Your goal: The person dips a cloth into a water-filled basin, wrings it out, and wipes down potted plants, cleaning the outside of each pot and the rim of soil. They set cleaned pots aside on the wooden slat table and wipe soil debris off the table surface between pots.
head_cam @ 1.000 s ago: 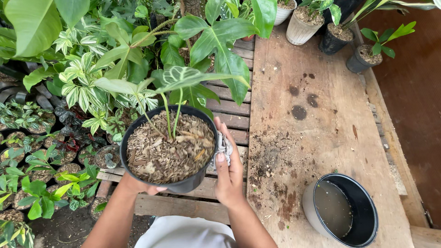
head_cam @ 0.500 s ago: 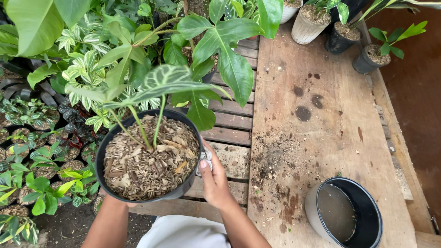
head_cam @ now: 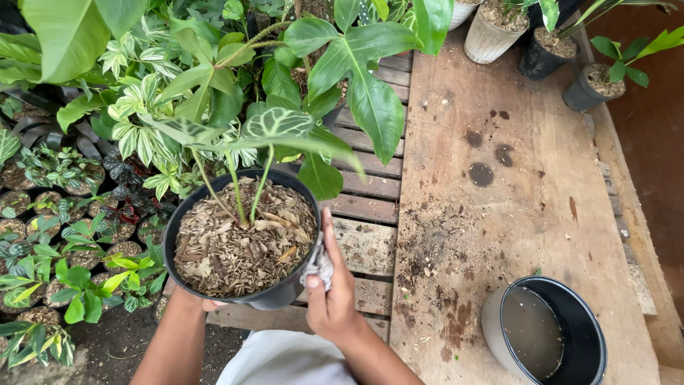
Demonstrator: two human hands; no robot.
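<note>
Two hands on black pot (head_cam: 285, 289): left hand (head_cam: 189, 299) grips underneath, right hand (head_cam: 331, 296) presses grey cloth (head_cam: 318, 265) vs. pot wall, above slatted surface (head_cam: 370, 246).

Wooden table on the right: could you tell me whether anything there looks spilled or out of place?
Yes. Loose soil and bark crumbs are scattered over the worn wooden table, thickest around, beside the slatted section, with several dark damp-looking stains farther back. The black round bucket holding murky water stands upright, unspilled.
</note>
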